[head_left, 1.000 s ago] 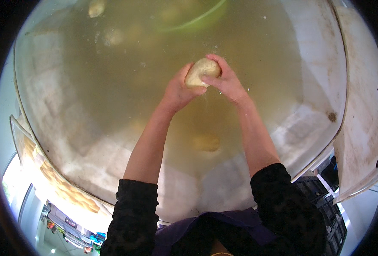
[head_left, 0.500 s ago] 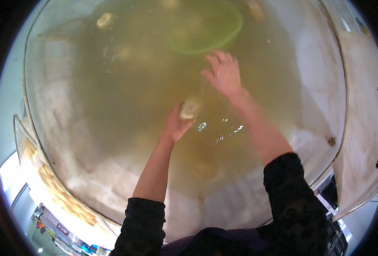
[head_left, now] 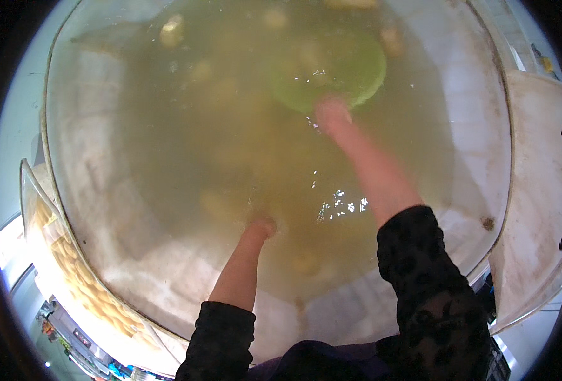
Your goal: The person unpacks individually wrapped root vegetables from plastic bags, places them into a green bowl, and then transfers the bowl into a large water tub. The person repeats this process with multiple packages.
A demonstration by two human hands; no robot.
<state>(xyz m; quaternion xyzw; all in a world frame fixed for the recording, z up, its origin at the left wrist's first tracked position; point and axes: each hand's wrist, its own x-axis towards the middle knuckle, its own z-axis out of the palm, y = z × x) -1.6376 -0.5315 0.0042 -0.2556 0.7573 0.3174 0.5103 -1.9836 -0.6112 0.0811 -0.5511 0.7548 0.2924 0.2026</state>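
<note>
A large white tub (head_left: pixel 113 254) holds cloudy yellowish water. My left hand (head_left: pixel 262 227) is sunk in it to about the wrist, near the middle of the tub. Its fingers are hidden, so whether it holds anything does not show. Farther off, my right hand (head_left: pixel 334 114) dips in at the near rim of a sunken green basket (head_left: pixel 373 92). Those fingers are blurred under the water, and I cannot make out whether they grip the rim. A pale yellow lump like a peeled potato (head_left: pixel 172 30) breaks the surface at the far left.
Other pale lumps show dimly underwater, such as one lump (head_left: pixel 276 18) left of the basket and a brownish lump (head_left: pixel 392 41) to its right. Outside the tub at left stands a clear-walled container (head_left: pixel 87 279) of yellow pieces. A white stained panel (head_left: pixel 538 190) flanks the right side.
My left hand, with a pale lump at its fingers before, has moved nearer me and gone underwater; the lump no longer shows. My right hand, spread above the surface, has dipped in at the basket.
</note>
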